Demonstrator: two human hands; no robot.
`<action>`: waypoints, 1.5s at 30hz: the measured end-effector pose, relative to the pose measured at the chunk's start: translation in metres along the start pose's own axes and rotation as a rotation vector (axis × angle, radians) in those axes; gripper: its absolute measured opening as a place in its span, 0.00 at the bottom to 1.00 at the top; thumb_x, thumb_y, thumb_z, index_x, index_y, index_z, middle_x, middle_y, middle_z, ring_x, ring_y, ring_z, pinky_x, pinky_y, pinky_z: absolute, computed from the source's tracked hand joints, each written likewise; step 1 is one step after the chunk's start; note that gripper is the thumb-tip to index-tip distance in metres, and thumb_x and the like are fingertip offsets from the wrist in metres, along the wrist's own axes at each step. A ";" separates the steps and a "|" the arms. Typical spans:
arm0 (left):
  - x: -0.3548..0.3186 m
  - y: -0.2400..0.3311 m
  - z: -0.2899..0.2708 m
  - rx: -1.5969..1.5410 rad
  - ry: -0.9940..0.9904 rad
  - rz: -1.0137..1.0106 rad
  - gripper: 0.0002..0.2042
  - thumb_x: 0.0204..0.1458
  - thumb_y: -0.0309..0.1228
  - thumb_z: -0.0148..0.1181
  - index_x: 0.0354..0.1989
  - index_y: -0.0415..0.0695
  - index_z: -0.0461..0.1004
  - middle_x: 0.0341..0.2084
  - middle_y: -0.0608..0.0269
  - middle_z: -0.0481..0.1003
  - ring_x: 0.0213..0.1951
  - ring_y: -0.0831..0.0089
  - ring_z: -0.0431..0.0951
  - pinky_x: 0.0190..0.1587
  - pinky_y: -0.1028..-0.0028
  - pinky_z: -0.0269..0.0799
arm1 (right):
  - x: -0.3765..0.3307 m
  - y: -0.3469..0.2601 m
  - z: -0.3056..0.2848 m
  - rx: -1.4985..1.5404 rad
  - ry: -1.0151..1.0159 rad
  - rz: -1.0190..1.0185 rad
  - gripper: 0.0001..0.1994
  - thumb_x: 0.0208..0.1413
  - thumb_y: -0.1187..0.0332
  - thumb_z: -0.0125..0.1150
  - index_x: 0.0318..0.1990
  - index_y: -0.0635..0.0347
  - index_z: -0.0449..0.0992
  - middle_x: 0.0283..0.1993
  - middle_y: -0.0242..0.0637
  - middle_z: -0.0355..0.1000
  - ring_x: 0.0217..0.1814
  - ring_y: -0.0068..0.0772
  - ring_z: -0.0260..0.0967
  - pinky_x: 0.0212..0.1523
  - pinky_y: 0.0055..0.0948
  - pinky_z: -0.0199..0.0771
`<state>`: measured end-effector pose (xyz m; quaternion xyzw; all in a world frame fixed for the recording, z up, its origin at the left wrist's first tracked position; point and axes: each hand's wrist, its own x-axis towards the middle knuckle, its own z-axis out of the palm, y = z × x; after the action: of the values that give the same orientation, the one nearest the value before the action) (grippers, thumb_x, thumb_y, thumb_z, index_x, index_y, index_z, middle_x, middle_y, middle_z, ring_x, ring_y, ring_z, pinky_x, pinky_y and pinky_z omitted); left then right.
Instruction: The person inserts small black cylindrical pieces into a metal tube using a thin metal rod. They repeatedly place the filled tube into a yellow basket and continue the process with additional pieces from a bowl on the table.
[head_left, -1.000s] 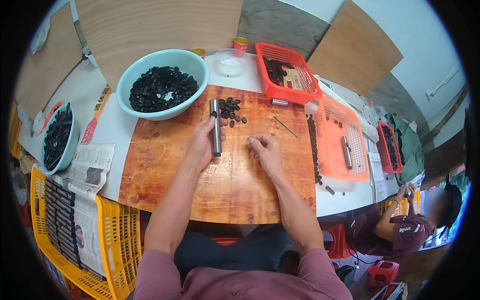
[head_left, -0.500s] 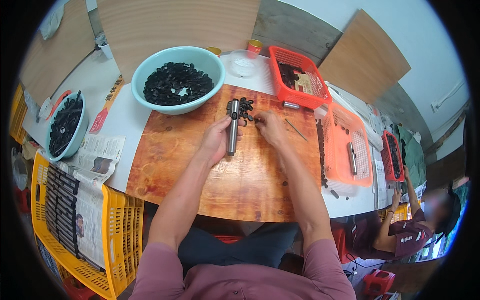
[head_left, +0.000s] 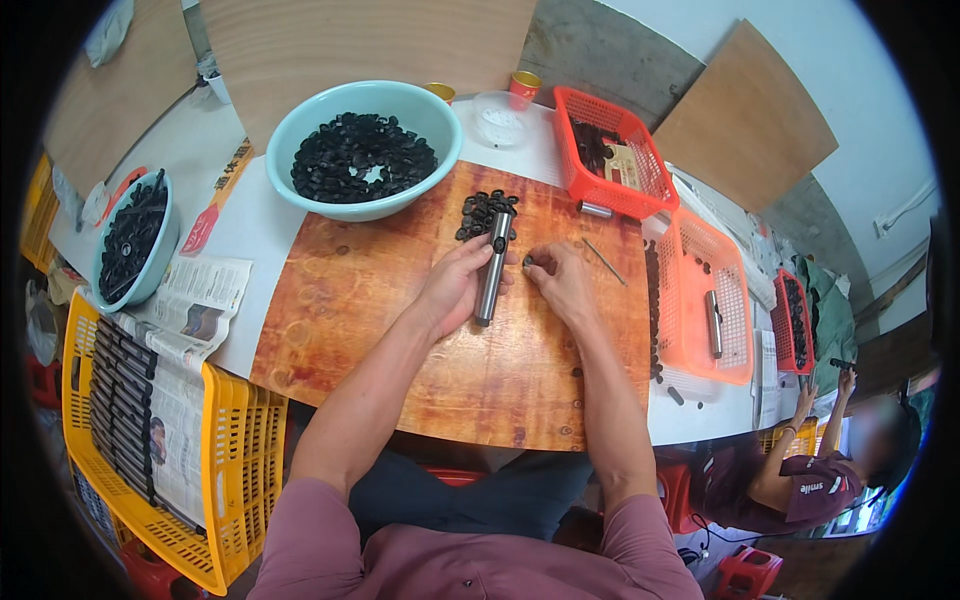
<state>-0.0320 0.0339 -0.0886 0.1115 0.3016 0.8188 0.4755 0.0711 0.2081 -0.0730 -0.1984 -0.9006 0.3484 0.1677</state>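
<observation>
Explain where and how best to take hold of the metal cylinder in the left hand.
Probably wrap the lower end from the right: the left hand holds the metal cylinder higher up, a dark oval sits near the top, and this round end projects free.

Shirt (head_left: pixel 520 565) was dull mauve, short-sleeved, and filled the near edge of the view. Left sleeve (head_left: pixel 312 540) and right sleeve (head_left: pixel 642 530) were loose and matched the body of it, with soft creases in the cloth. A small dark dot (head_left: pixel 467 583) sat near the middle of the front, too small to identify. Trousers (head_left: pixel 455 508), just beyond the shirt, were dark blue-grey. Left forearm (head_left: pixel 372 378) and right forearm (head_left: pixel 612 405) were bare, tapering toward the wrists; left hand (head_left: pixel 455 288) and right hand (head_left: pixel 565 288) were ungloved.
</observation>
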 end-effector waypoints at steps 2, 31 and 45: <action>0.001 -0.002 0.000 0.008 -0.009 0.002 0.15 0.68 0.30 0.47 0.60 0.41 0.67 0.43 0.55 0.77 0.39 0.69 0.79 0.44 0.67 0.77 | -0.002 0.003 0.004 -0.012 0.027 -0.022 0.10 0.52 0.73 0.68 0.42 0.66 0.81 0.40 0.47 0.76 0.39 0.43 0.77 0.42 0.37 0.77; -0.005 -0.011 0.012 0.079 -0.007 -0.021 0.18 0.68 0.29 0.49 0.65 0.44 0.65 0.46 0.62 0.75 0.44 0.72 0.79 0.46 0.68 0.79 | -0.023 -0.025 0.017 -0.099 0.453 -0.641 0.12 0.48 0.78 0.71 0.42 0.63 0.81 0.36 0.43 0.77 0.34 0.41 0.76 0.34 0.35 0.77; -0.013 -0.006 0.012 0.154 -0.041 -0.095 0.12 0.68 0.38 0.50 0.49 0.43 0.72 0.32 0.62 0.77 0.28 0.74 0.77 0.29 0.77 0.74 | -0.023 -0.030 0.020 0.396 0.318 -0.176 0.11 0.56 0.75 0.65 0.46 0.64 0.80 0.39 0.37 0.77 0.37 0.29 0.75 0.40 0.27 0.73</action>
<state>-0.0155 0.0296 -0.0810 0.1501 0.3590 0.7673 0.5098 0.0749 0.1658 -0.0702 -0.1347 -0.7911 0.4662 0.3724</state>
